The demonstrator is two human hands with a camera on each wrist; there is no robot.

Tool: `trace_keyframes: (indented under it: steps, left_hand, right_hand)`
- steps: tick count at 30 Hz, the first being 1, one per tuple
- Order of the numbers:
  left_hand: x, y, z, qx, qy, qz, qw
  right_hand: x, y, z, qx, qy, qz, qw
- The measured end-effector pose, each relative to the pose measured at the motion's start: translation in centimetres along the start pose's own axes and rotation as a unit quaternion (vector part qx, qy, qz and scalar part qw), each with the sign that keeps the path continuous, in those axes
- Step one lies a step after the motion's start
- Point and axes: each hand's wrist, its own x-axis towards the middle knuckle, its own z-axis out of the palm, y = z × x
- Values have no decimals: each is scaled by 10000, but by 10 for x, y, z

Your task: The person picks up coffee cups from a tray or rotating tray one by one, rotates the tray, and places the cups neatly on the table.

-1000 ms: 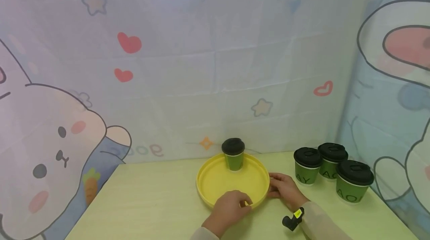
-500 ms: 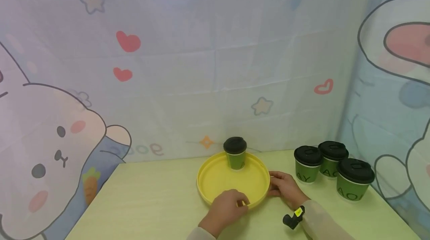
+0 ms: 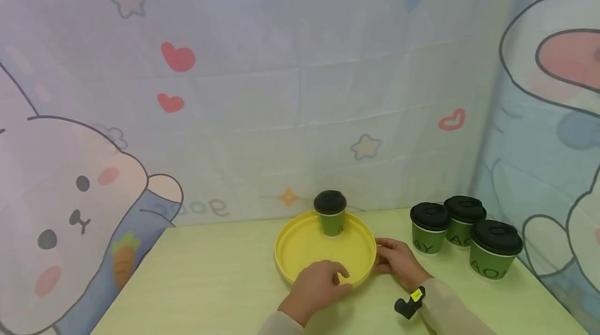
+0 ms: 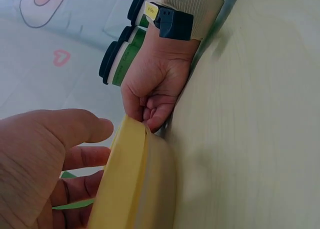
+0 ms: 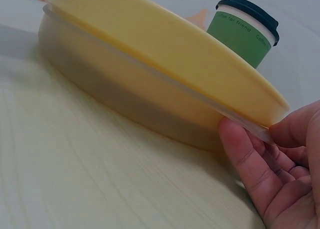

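A round yellow tray (image 3: 323, 257) with a raised rim lies on the table, and its side shows a seam over a paler lower part (image 5: 140, 104). On the tray's far side stands a green paper cup (image 3: 332, 223) with a black lid. My right hand (image 3: 398, 262) holds the tray's right edge, thumb (image 5: 295, 126) against the rim and a finger (image 5: 245, 149) below it. My left hand (image 3: 319, 285) is over the near rim with thumb and index finger apart. In the left wrist view its fingers (image 4: 82, 184) reach behind the rim, partly hidden.
Several more things stand right of the tray: green cups with black lids, the nearest one (image 3: 492, 251) largest. The pale table (image 3: 211, 272) meets a printed cloth backdrop (image 3: 244, 116) behind and another cloth at the right. A black camera (image 3: 410, 302) sits on the right wrist.
The cup has shifted slightly right with the tray turning in place, and lettering now shows on it. My left hand's thumb and index finger have spread apart. The right hand stays at the edge.
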Motion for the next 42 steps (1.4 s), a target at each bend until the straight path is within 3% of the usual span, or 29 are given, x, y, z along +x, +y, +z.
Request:
trace_keyframes:
  steps: [13,25,31,42]
  left_hand:
    - [20,17,15,-129,-82,-508,9986]
    - [20,15,25,63,-100,-264,9996]
    - [17,13,23,-65,-159,-293,9994]
    - [10,9,14,-23,-156,-32,9999]
  right_hand:
    - [2,2,2,-9,4,-8,10000]
    - [1,4,2,11,-8,7,10000]
    - [1,5,2,28,5,-13,10000]
    - [0,3,0,-170,-16,-41,9998]
